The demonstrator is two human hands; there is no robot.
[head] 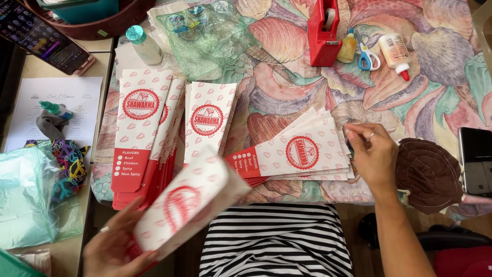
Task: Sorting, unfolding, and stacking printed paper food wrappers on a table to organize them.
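- Both hands are busy with paper food sleeves, white with red print and a round red emblem.
- Her left hand (115,249), low at the near edge, is wrapped under one paper sleeve (187,208), fingers spread beneath it; the sleeve is lifted off the table, tilted and blurred.
- Over on the other side, the right hand (373,156) rests at the far end of a fanned stack of sleeves (300,154), fingertips curled on the top edge of the pile; a ring shows on one finger. Whether it pinches a sheet or only touches, I cannot tell.
- That fanned stack lies sideways on the shell-patterned tablecloth (435,46), just in front of the striped shirt (274,241).
- Two more piles of sleeves stand lengthwise to the left: a tall pile (138,133) with a red band at the bottom, and a shorter pile (207,120) beside it.
- At the back of the cloth sit a red tape dispenser (323,33), blue-handled scissors (368,57) and a white glue bottle (396,54) with a red tip, well apart from both hands.
- A crumpled green plastic bag (205,36) lies behind the piles.
- A brown quilted pouch (428,174) sits just beside the right wrist, with a dark phone (476,161) past it.
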